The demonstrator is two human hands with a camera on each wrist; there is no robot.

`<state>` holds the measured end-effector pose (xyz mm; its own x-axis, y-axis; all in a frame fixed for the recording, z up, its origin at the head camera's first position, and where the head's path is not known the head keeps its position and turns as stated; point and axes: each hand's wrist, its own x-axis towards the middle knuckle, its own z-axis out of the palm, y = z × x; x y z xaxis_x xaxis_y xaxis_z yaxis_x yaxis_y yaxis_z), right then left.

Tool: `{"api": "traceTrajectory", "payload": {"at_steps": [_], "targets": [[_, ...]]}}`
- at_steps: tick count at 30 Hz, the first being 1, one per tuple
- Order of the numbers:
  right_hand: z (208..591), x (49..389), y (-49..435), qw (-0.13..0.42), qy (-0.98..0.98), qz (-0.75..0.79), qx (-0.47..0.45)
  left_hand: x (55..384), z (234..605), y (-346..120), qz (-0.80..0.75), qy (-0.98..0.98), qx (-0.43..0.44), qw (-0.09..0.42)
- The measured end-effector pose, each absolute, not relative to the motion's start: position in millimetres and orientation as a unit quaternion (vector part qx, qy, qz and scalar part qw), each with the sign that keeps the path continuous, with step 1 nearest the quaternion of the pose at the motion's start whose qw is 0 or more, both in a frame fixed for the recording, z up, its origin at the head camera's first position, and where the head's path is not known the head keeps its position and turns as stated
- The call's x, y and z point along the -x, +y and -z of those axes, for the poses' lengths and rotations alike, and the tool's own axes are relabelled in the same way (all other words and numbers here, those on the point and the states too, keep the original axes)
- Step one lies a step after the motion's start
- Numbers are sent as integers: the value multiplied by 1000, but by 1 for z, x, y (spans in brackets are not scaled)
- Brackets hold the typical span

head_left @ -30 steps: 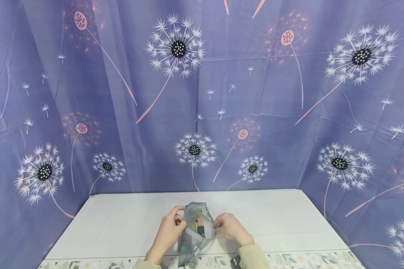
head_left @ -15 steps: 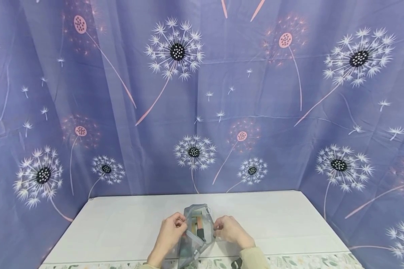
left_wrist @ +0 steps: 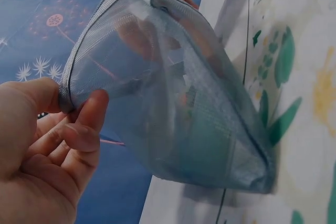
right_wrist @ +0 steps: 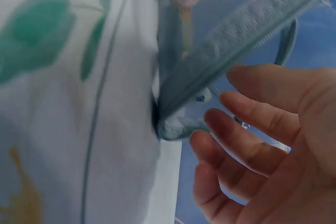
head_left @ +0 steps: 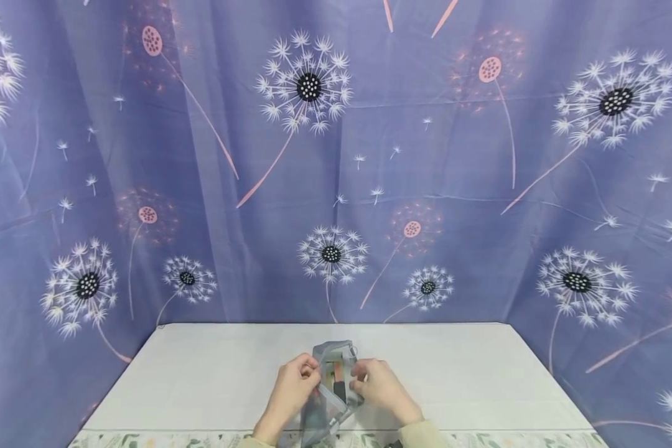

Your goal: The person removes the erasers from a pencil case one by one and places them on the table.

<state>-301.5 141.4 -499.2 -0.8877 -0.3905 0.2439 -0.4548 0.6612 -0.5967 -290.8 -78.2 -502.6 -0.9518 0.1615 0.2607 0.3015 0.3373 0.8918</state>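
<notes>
A blue-grey see-through mesh zip pouch (head_left: 317, 414) stands at the table's front with its mouth open. Inside, the head view shows an orange-and-black item (head_left: 339, 381); through the mesh in the left wrist view there is a greenish item (left_wrist: 207, 137), its kind unclear. My left hand (head_left: 292, 387) pinches the zip edge on the pouch's left side between thumb and finger. My right hand (head_left: 382, 387) is at the opposite edge. In the right wrist view its loosely bent fingers are spread beside the zip band (right_wrist: 231, 40), the thumb tip close to or touching it.
The white table (head_left: 213, 373) carries a floral strip (head_left: 162, 440) along its front edge. A purple-blue curtain with dandelion prints (head_left: 280, 186) stands behind and at both sides. Something small and dark (head_left: 394, 444) lies by the right sleeve, mostly cut off.
My right fingers have parted and moved slightly inward over the pouch's right edge. The left hand keeps its pinch. The head view has shifted a little.
</notes>
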Motion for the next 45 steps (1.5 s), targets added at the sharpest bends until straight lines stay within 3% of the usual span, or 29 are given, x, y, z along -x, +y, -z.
{"api": "traceTrajectory", "payload": {"at_steps": [12, 28, 45], "targets": [[505, 303, 137, 62, -919, -325, -216, 292, 506, -77, 556, -816, 142, 61], [506, 300, 129, -15, -871, -341, -354, 285, 508, -76, 565, -814, 129, 31], [503, 308, 129, -76, -863, -326, -379, 290, 505, -76, 560, -816, 141, 35]]}}
